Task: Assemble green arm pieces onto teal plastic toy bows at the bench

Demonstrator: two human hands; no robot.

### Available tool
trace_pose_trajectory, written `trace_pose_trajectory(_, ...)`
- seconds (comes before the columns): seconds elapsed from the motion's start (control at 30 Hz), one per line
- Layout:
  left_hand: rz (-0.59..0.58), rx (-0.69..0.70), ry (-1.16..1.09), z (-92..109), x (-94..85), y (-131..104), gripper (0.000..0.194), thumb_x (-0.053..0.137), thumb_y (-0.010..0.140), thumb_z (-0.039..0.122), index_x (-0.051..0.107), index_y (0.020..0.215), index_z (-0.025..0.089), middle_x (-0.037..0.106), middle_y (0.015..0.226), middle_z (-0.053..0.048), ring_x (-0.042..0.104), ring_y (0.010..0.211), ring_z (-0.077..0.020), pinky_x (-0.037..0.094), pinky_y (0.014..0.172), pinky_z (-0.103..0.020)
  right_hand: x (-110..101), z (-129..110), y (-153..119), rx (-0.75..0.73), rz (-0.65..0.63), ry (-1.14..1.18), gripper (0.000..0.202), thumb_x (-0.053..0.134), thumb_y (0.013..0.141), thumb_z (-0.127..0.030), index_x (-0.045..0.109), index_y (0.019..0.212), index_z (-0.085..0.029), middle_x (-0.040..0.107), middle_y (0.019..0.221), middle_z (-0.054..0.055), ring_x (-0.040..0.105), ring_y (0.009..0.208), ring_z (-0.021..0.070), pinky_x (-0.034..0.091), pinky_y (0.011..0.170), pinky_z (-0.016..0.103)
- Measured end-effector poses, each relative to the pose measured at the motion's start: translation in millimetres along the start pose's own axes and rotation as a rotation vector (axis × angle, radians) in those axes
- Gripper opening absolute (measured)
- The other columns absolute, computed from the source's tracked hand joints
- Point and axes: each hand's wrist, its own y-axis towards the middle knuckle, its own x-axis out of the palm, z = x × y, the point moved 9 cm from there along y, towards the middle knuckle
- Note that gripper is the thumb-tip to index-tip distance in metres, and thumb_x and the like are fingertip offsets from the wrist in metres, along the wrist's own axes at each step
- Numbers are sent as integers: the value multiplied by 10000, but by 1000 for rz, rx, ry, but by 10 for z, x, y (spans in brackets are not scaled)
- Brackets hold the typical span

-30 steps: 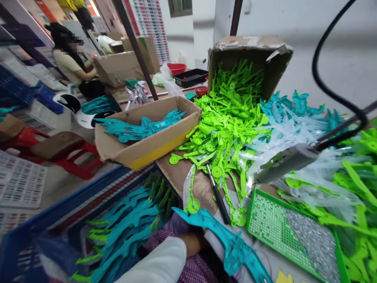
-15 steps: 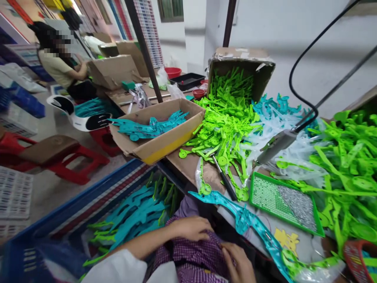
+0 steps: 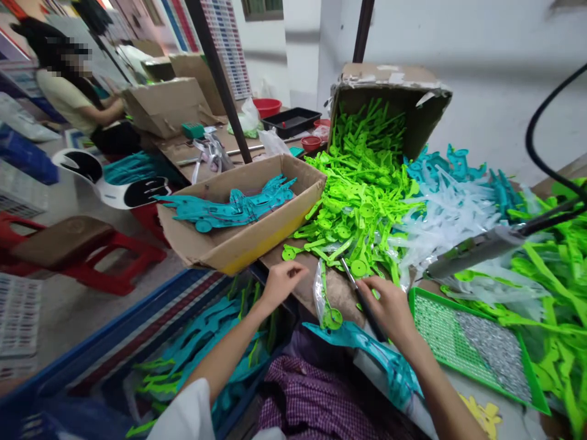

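My left hand (image 3: 282, 282) hovers at the table edge below the cardboard tray (image 3: 247, 244), fingers loosely bent, nothing visible in them. My right hand (image 3: 387, 304) is closed around the upper handle of a black-handled tool (image 3: 370, 315) with a slim metal shaft. The tool's far end lies among bright green plastic parts (image 3: 362, 208). Between my hands rests a green disc-ended part (image 3: 332, 318) with clear film along it. Nearer my lap, a teal plastic part (image 3: 348, 335) lies lengthwise on the table, partly hidden by my right forearm.
A green mesh tray (image 3: 415, 324) holds small silvery pieces. Above it hangs a grey corded tool (image 3: 477, 252). A tipped cardboard box (image 3: 394, 76) spills green parts. At lower left stands a blue crate (image 3: 105, 354) with teal and green parts. A co-worker (image 3: 68, 98) sits at far left.
Both hands have risen from my lap to the table. My right hand has come onto the black-handled tool, and my left has reached forward. The view has shifted slightly.
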Motion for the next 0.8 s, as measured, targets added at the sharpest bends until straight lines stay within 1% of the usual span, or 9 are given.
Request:
trace_pose_trajectory(0.07,142,37,39,-75,-42,464,131,698,787,316,682,809,188,697,802,-30,631,747,-172,478,730,-288,188,-7,-111,-39,-46,-2,264,485,944,-353,663,822,-202,695,761,25,632,715,167,421,669,276)
trace_pose_trajectory(0.1,177,52,45,-104,4,699,172,733,753,304,678,865,186,699,856,-40,642,825,-192,482,789,-312,281,-50,-167,-72,-73,-6,261,482,946,-345,662,821,-202,690,752,24,628,711,166,421,674,278)
trace_pose_trajectory(0.17,173,52,20,-168,190,1105,344,801,672,284,664,970,181,697,953,-65,642,924,-224,485,845,-343,428,-134,-290,-119,-117,-24,265,473,950,-329,656,809,-200,670,722,24,618,695,168,421,674,285)
trace_pose_trajectory(0.2,170,42,9,-199,279,1244,381,807,666,278,657,1002,180,695,982,-74,645,926,-227,487,852,-349,468,-145,-364,-113,-129,-25,263,470,951,-320,651,804,-198,662,713,23,614,691,168,423,672,286)
trace_pose_trajectory(0.27,166,40,-17,-243,411,1375,372,807,667,285,659,991,178,699,966,-73,656,870,-219,498,825,-346,482,-102,-546,-50,-132,10,239,478,948,-303,643,809,-201,659,720,19,615,701,165,436,675,281)
trace_pose_trajectory(0.4,220,70,-131,-322,426,1236,281,790,683,331,652,877,183,700,925,-48,651,786,-177,510,767,-310,438,9,-926,79,-141,151,175,505,936,-286,643,849,-221,686,775,3,634,734,148,471,700,258)
trace_pose_trajectory(0.5,260,38,-213,-408,376,1109,354,795,673,342,610,937,196,688,938,-31,644,777,-153,516,769,-299,433,16,-995,145,-144,224,191,511,931,-305,657,836,-225,697,773,2,646,731,150,487,693,253)
trace_pose_trajectory(0.63,238,24,-418,-400,373,1079,466,825,621,343,519,940,195,675,949,-34,652,787,-146,531,757,-296,415,-39,-783,237,-132,353,199,516,925,-324,673,849,-228,703,802,8,654,763,154,495,712,254)
trace_pose_trajectory(0.8,201,-1,-562,-308,366,975,521,832,605,313,465,958,200,684,918,-41,668,820,-150,537,778,-296,357,43,-289,350,-31,483,265,506,913,-398,679,839,-211,706,814,39,652,773,179,500,706,278)
